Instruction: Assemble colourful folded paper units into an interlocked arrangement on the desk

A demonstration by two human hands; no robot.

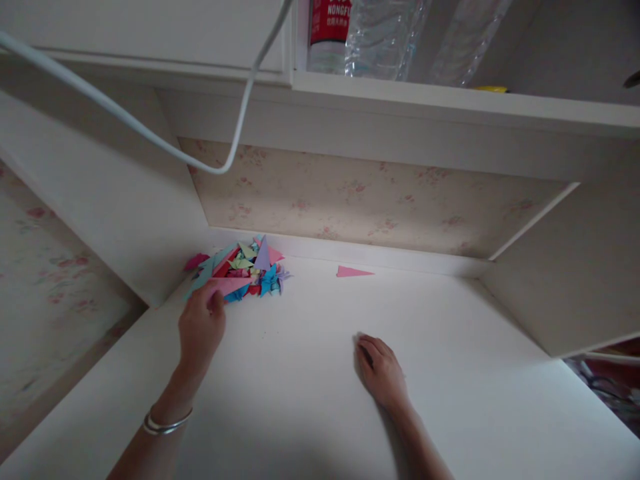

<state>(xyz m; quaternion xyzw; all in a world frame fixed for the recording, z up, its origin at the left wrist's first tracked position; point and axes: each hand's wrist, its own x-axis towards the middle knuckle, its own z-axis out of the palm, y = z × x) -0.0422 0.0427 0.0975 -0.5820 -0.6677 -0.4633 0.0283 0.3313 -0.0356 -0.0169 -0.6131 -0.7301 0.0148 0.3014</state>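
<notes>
A heap of folded coloured paper pieces [247,269] lies at the back left of the white desk [310,393]. My left hand [201,327] reaches to the heap's near edge and pinches a pink paper triangle [231,285] between thumb and fingers. My right hand [381,369] rests on the desk to the right, fingers curled under, with nothing visible in it. A single pink paper triangle [353,271] lies apart near the back wall, beyond my right hand.
A floral-papered back panel [370,200] closes the desk's alcove, with white side walls left and right. A shelf [450,100] overhead carries plastic bottles [380,37]. A white cable [150,130] hangs across the upper left.
</notes>
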